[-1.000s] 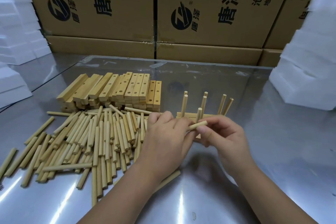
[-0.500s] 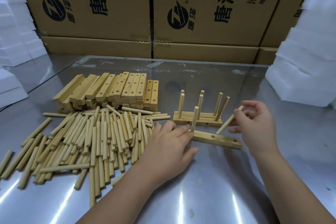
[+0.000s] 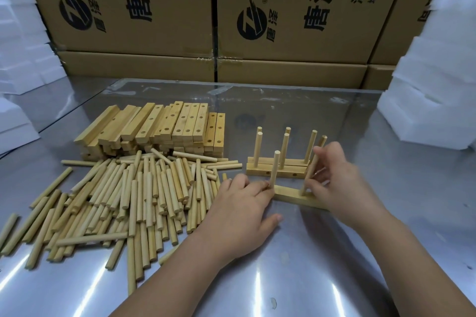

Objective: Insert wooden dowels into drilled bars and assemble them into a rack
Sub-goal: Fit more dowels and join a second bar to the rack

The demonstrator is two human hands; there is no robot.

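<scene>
A drilled wooden bar [image 3: 293, 194] lies on the metal table in front of me. One dowel [image 3: 275, 170] stands upright in its left end. My right hand [image 3: 334, 177] pinches a second dowel [image 3: 310, 174] that stands tilted with its lower tip at the bar's middle hole. My left hand [image 3: 238, 211] rests on the table, fingertips touching the bar's left end. Just behind stand two bars side by side [image 3: 277, 168] with several upright dowels in them.
A heap of loose dowels [image 3: 123, 198] covers the table's left half. Behind it is a stack of drilled bars [image 3: 159, 128]. Cardboard boxes [image 3: 283, 20] line the back. White foam blocks [image 3: 432, 85] stand at the right and at the left [image 3: 23, 59].
My right hand has brought its dowel left and down from the air to the bar's middle hole and turned it nearly upright. My left hand stays at the bar's left end.
</scene>
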